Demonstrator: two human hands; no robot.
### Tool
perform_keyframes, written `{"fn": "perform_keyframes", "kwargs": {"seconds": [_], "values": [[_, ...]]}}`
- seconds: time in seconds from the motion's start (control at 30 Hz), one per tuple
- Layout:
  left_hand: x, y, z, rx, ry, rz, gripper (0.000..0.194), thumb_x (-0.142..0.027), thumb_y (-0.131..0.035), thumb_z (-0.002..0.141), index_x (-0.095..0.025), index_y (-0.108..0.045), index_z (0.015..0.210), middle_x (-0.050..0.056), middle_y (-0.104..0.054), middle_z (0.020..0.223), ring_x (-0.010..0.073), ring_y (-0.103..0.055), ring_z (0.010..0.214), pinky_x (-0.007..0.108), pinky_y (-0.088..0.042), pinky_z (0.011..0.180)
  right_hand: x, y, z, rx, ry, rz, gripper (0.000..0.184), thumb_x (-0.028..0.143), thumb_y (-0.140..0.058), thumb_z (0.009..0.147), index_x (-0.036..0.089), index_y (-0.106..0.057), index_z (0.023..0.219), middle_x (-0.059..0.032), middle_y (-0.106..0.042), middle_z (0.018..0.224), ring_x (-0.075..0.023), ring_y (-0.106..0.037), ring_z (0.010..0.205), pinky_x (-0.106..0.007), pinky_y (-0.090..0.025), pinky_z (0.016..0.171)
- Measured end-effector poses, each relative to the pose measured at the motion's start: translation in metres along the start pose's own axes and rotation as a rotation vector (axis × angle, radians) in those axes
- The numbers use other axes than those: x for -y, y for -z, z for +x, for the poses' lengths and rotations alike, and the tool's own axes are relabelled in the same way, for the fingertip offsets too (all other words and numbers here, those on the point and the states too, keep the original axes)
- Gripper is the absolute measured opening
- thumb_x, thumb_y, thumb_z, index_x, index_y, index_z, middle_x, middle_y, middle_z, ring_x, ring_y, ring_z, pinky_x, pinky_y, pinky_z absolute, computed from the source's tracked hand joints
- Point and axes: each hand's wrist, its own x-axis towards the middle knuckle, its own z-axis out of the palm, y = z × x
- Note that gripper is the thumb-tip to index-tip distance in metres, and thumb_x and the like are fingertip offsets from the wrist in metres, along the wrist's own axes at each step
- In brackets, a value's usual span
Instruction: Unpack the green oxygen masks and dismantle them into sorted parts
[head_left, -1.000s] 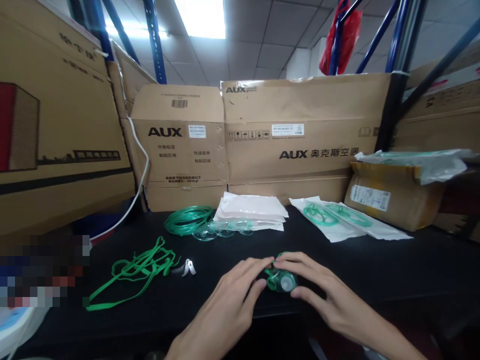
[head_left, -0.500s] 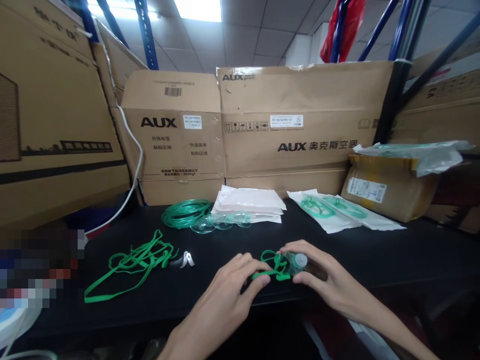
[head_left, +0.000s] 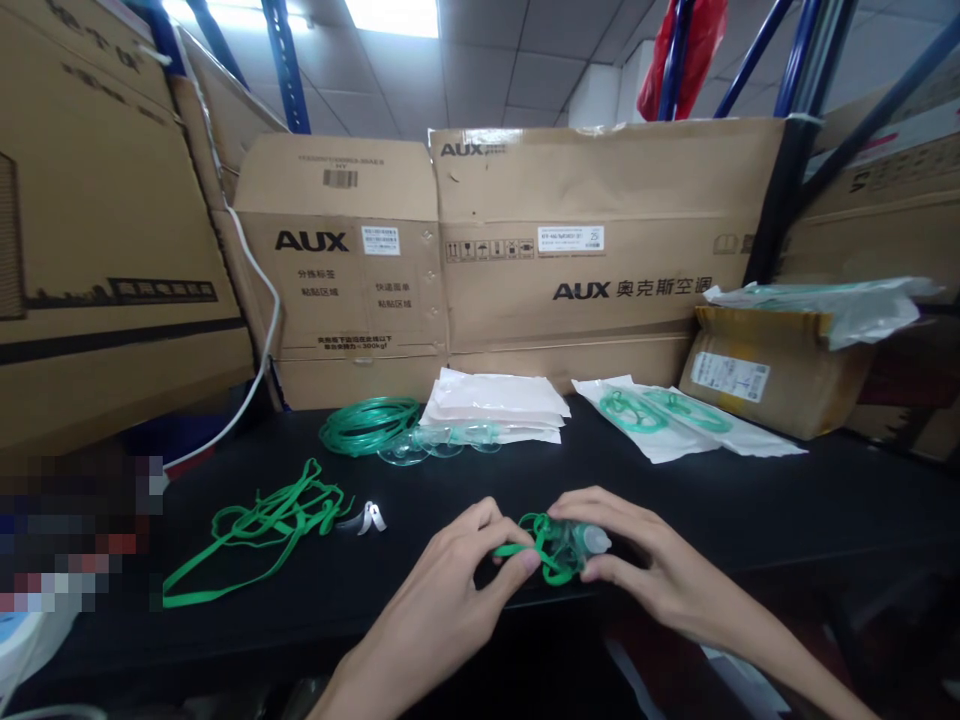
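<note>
Near the front edge of the black table, my right hand (head_left: pixel 637 550) curves its fingers and thumb around a clear green oxygen mask (head_left: pixel 574 545), whose pale round connector points right. My left hand (head_left: pixel 480 560) pinches a green elastic strap (head_left: pixel 512 550) between thumb and fingers, close to the mask's left side. Loops of the strap lie against the mask. To the left lies a loose tangle of green elastic straps (head_left: pixel 277 525), with small bent metal strips (head_left: pixel 370 519) beside it.
At the back are coiled green tubing (head_left: pixel 367 425), more clear masks (head_left: pixel 405 448) and stacked white pouches (head_left: pixel 495 395). Packed pouches with green tubing (head_left: pixel 645 410) lie right of these, beside a small carton (head_left: pixel 757 370). Large cardboard sheets (head_left: pixel 585 200) stand behind the black table (head_left: pixel 712 500).
The mask has turned slightly in my right hand, its connector now tilting more to the right and down. My left hand still pinches the strap. The view has shifted a little.
</note>
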Motion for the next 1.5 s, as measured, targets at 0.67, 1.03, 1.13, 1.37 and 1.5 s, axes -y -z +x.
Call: {"fn": "perform_keyframes", "kwargs": {"seconds": [0.67, 1.03, 1.13, 1.37, 1.5], "values": [[0.008, -0.003, 0.001, -0.042, -0.021, 0.106, 0.023, -0.030, -0.043, 0.108, -0.024, -0.060, 0.093, -0.003, -0.060, 0.096, 0.0177, -0.057, 0.095, 0.034, -0.041, 0.091, -0.030, 0.029, -0.008, -0.055, 0.014, -0.215, 0.034, 0.025, -0.059, 0.100, 0.035, -0.056, 0.132, -0.0020, -0.064, 0.128, -0.0202, -0.062, 0.117, -0.029, -0.052, 0.097], [0.013, -0.010, 0.000, -0.223, -0.092, 0.230, 0.016, -0.034, -0.054, 0.103, -0.028, -0.061, 0.117, 0.003, -0.057, 0.118, 0.0231, -0.058, 0.110, 0.040, -0.050, 0.095, -0.010, 0.007, -0.001, 0.015, 0.008, -0.238, 0.048, 0.024, -0.060, 0.100, 0.044, -0.049, 0.142, 0.0002, -0.058, 0.138, -0.0201, -0.058, 0.127, -0.032, -0.048, 0.105], [0.015, -0.016, -0.002, -0.351, -0.175, 0.285, 0.034, -0.036, -0.061, 0.099, -0.030, -0.054, 0.132, 0.007, -0.054, 0.127, 0.0269, -0.056, 0.115, 0.046, -0.049, 0.099, -0.011, -0.003, 0.001, -0.020, 0.047, -0.228, 0.052, 0.021, -0.063, 0.098, 0.044, -0.047, 0.142, 0.0009, -0.058, 0.137, -0.0188, -0.059, 0.125, -0.030, -0.049, 0.105], [0.012, -0.019, -0.002, -0.203, -0.216, 0.380, 0.032, -0.028, -0.063, 0.099, -0.030, -0.057, 0.131, 0.004, -0.063, 0.125, 0.0276, -0.058, 0.105, 0.052, -0.048, 0.093, -0.014, -0.009, 0.001, -0.076, 0.089, -0.177, 0.039, 0.025, -0.068, 0.095, 0.035, -0.053, 0.130, -0.0012, -0.064, 0.128, -0.0209, -0.064, 0.118, -0.032, -0.052, 0.102], [0.008, -0.015, -0.002, -0.139, -0.199, 0.321, 0.017, -0.023, -0.059, 0.102, -0.026, -0.067, 0.117, 0.003, -0.066, 0.115, 0.0246, -0.057, 0.100, 0.045, -0.049, 0.092, -0.009, -0.012, 0.002, -0.069, 0.104, -0.173, 0.039, 0.025, -0.066, 0.096, 0.035, -0.053, 0.132, -0.0022, -0.064, 0.128, -0.0212, -0.064, 0.118, -0.032, -0.052, 0.102]]}}
